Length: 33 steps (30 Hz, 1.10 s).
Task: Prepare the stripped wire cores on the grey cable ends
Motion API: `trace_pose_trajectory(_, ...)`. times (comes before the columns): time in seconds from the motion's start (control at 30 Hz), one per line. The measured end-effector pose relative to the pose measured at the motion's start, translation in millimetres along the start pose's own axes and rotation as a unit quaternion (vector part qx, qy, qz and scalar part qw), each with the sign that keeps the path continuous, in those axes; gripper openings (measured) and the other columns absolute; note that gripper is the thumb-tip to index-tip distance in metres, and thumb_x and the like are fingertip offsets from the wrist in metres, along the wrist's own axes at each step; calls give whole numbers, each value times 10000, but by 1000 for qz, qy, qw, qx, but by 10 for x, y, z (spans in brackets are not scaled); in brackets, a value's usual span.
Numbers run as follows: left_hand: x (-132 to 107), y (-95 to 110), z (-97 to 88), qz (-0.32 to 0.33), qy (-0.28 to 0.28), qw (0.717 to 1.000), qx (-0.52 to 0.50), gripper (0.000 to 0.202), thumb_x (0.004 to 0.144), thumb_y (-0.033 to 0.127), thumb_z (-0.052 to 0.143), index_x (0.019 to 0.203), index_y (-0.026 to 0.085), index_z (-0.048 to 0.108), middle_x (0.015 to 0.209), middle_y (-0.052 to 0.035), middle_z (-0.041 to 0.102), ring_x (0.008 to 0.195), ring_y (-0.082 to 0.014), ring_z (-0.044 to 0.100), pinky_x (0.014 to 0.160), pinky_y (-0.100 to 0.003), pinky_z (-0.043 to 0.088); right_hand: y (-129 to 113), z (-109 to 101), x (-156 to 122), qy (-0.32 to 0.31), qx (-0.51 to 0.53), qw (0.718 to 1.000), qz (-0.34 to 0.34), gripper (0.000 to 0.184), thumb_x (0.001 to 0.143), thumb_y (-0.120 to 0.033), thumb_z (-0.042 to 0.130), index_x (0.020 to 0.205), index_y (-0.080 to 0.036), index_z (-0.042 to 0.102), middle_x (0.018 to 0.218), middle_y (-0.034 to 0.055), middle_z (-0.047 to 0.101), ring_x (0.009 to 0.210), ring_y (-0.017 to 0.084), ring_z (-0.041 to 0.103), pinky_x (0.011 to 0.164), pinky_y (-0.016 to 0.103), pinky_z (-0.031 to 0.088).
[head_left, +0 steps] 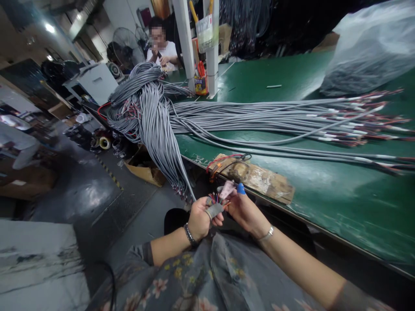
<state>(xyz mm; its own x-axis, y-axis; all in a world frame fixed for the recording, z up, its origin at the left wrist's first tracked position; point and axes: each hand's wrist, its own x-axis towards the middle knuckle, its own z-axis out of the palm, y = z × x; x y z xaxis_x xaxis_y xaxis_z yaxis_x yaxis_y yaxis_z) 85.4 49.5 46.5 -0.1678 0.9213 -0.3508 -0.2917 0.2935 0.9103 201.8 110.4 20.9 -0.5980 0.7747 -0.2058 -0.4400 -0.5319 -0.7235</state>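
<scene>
My left hand grips the end of a grey cable that hangs down from the table edge; its thumb wears grey tape. Coloured inner wires fan out from the cable end between my two hands. My right hand, with a blue cap on one fingertip and tape on another, pinches those wires from the right. Both hands are held above my lap, just in front of the green table.
A large bundle of grey cables lies across the table and drapes over its left edge. A worn cardboard pad with a small tool sits at the near edge. A plastic bag is at far right. Another person sits at the far end.
</scene>
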Motion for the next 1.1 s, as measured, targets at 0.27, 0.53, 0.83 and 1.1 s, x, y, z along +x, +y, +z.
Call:
trace_pose_trajectory(0.27,-79,15,-120,90,12,994,63,429,638,561,690,670,155,552,507,3,597,396,-89,534,409,-197,436,-36,-44,-222,-14,7,998,53,386,602,-539,759,741,-189,671,672,8,581,611,124,502,564,254,424)
trace_pose_trajectory(0.53,-89,57,-106,117,-3,986,120,433,656,579,669,671,162,555,518,-8,606,443,-104,561,463,-217,479,18,150,-227,59,-62,996,8,346,559,-452,816,648,-176,627,529,-36,526,500,86,425,516,238,345)
trace_pose_trajectory(0.83,-83,76,-127,52,-71,987,132,379,597,506,738,641,162,583,492,-4,589,428,-107,544,460,-220,464,36,156,-245,65,-97,993,-4,318,591,-428,797,654,-182,605,577,-11,587,497,116,474,509,272,382)
trace_pose_trajectory(1.1,-20,-20,-149,35,-46,997,44,440,602,566,714,622,150,573,504,-13,605,405,-104,539,432,-215,442,39,172,-251,48,-81,995,-12,329,649,-455,755,631,-194,557,522,-19,543,499,124,452,526,292,378)
